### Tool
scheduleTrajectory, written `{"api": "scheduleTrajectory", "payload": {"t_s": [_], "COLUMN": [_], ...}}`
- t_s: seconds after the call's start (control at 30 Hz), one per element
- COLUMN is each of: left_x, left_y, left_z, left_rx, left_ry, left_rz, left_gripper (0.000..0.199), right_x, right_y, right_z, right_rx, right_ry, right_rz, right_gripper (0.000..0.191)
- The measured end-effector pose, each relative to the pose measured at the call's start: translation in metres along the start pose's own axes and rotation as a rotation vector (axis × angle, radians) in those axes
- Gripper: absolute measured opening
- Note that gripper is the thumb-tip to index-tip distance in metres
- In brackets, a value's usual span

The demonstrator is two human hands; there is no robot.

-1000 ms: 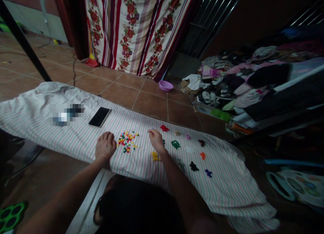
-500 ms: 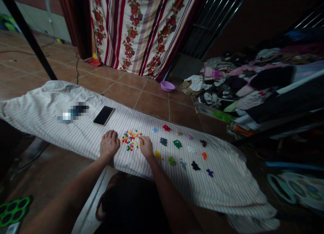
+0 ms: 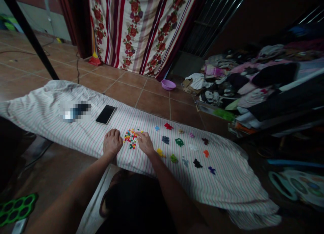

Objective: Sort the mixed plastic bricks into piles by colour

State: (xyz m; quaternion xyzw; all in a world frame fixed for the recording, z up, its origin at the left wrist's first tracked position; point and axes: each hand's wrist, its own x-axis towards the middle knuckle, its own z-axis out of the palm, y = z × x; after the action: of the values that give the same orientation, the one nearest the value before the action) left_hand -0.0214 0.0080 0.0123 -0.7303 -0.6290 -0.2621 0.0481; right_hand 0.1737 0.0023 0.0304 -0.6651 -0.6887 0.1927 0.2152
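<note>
A mixed heap of small colored pieces point(image 3: 130, 136) lies on a striped cloth point(image 3: 141, 163) between my hands. My left hand point(image 3: 112, 143) rests on the cloth just left of the heap, fingers laid down side by side. On the heap's right edge is my right hand point(image 3: 145, 143), index finger and thumb close together among the pieces; whatever may be between the tips is too small to make out. To its right, pieces lie in separate single-color groups, among them red point(image 3: 168, 126), dark green point(image 3: 179, 141), yellow point(image 3: 160, 153), black point(image 3: 197, 163) and orange point(image 3: 206, 153).
A phone point(image 3: 106, 114) lies on the cloth beyond my left hand, with a blurred-out item point(image 3: 74, 111) farther left. Past the cloth, a purple basin point(image 3: 168, 85) stands on the tiled floor. Piled clothes point(image 3: 227, 78) fill the right side; a floral curtain point(image 3: 141, 31) hangs behind.
My right hand has shifted slightly left and farther over the heap, its fingertips now among the pieces. My left hand stays beside the heap. The whole view has moved slightly.
</note>
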Motion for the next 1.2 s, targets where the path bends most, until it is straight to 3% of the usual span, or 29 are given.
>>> {"api": "scheduleTrajectory", "payload": {"t_s": [0.63,1.2], "left_x": [-0.001,0.000], "left_y": [0.000,0.000], "left_z": [0.001,0.000], "left_rx": [0.008,-0.019], "left_ry": [0.004,-0.009], "left_rz": [0.000,-0.019], "left_gripper": [0.027,0.029], "right_x": [0.003,-0.003], "right_y": [0.018,0.025], "right_z": [0.001,0.004], "right_rx": [-0.093,0.017], "right_ry": [0.001,0.065], "right_rz": [-0.025,-0.040], "right_gripper": [0.044,0.037]}}
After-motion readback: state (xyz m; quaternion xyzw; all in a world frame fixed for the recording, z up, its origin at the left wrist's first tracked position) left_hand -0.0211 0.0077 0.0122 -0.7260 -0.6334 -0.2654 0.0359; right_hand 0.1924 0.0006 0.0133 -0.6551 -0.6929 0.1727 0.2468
